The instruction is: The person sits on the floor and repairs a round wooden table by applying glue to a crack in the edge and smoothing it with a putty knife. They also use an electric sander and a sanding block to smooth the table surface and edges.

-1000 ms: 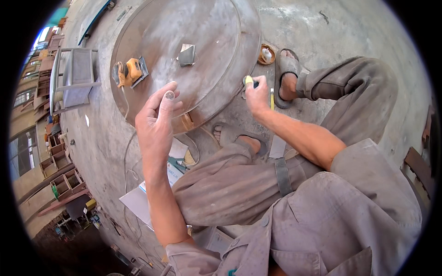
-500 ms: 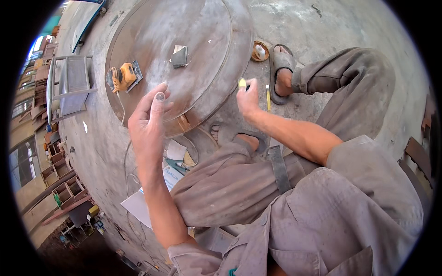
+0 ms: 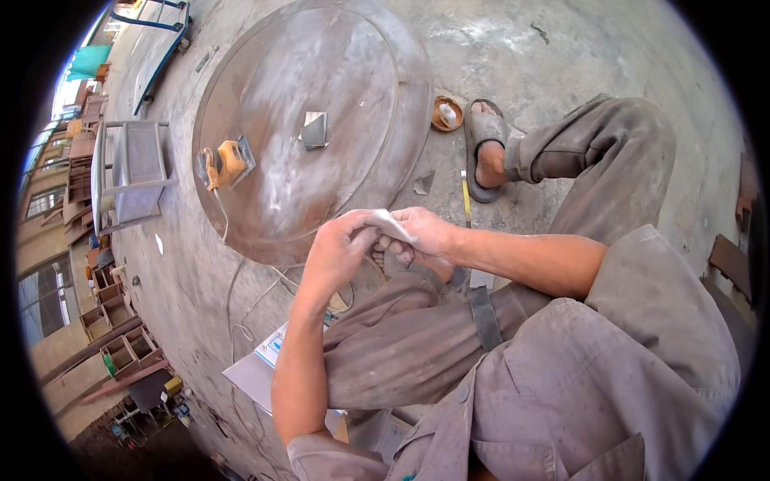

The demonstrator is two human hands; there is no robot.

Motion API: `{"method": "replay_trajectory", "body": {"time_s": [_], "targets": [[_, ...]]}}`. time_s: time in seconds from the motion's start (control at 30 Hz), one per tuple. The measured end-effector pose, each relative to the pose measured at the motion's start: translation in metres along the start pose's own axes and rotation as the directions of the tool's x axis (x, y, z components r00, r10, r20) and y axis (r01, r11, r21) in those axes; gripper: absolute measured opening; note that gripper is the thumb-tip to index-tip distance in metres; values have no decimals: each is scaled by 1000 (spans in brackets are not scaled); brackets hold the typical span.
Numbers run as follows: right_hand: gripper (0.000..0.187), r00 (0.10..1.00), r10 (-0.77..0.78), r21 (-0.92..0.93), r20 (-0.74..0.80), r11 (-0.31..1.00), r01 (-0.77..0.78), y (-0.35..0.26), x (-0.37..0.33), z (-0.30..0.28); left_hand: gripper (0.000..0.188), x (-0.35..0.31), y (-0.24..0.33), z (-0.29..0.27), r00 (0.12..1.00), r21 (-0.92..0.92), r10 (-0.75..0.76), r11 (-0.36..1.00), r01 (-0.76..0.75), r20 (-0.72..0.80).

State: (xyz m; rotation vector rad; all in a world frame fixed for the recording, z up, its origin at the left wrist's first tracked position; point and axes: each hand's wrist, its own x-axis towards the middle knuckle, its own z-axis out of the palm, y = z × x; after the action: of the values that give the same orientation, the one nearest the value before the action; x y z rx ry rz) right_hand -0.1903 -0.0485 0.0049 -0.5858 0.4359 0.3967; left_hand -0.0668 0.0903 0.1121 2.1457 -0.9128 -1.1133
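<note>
In front of my shins, both hands meet around a small folded white sheet (image 3: 391, 225), which looks like paper or sandpaper backing. My left hand (image 3: 341, 240) pinches its left end between thumb and fingers. From the other side, my right hand (image 3: 429, 232) grips it, its fingers curled beneath. Just beyond the hands lies a large round brown wooden panel (image 3: 281, 88), streaked with pale dust. On the panel are an orange corded sander (image 3: 230, 163) and a dark grey sandpaper piece (image 3: 314, 131).
Beside my sandalled foot (image 3: 487, 144) are a round brown dish (image 3: 447, 114), a yellow tape strip (image 3: 465, 196) and a grey scrap (image 3: 424, 182). A cord (image 3: 241, 301) loops over the floor near a white box (image 3: 261, 370). A grey frame (image 3: 132, 172) and a trolley (image 3: 160, 60) stand at left.
My hands, apart before, have come together nearer my body, with the white folded sheet now between them. The grey scrap on the floor now shows where my right hand was.
</note>
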Motion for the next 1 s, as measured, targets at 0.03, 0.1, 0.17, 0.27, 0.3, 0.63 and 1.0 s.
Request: {"method": "replay_trajectory", "body": {"time_s": [0.03, 0.1, 0.17, 0.27, 0.3, 0.63, 1.0], "targets": [[29, 1000, 14, -170, 23, 985, -10, -6, -7, 6, 28, -2, 6, -5, 998, 56, -59, 997, 60, -14], [40, 992, -107, -361, 70, 924, 125, -15, -22, 6, 20, -3, -3, -9, 988, -151, -120, 983, 104, -100], [63, 923, -187, -490, 336, 803, 341, -24, -29, -15, 19, -4, -5, -16, 978, -229, -144, 967, 107, -151], [65, 896, -21, -170, 444, 980, 107, -44, -46, -24, 18, -8, 16, -24, 969, -225, -225, 943, 244, 105], [62, 886, 52, -134, 461, 991, 12, -43, -36, -37, 19, -6, 8, -22, 946, -207, -261, 931, 300, 194], [30, 691, -530, -423, -492, 839, 342, -11, -7, -42, 33, 29, -43, -30, 955, 105, -79, 988, 113, -285], [67, 329, -693, -692, -642, 708, 142, 55, 96, 12, 44, 58, -240, -58, 645, 558, 342, 815, 158, -683]]}}
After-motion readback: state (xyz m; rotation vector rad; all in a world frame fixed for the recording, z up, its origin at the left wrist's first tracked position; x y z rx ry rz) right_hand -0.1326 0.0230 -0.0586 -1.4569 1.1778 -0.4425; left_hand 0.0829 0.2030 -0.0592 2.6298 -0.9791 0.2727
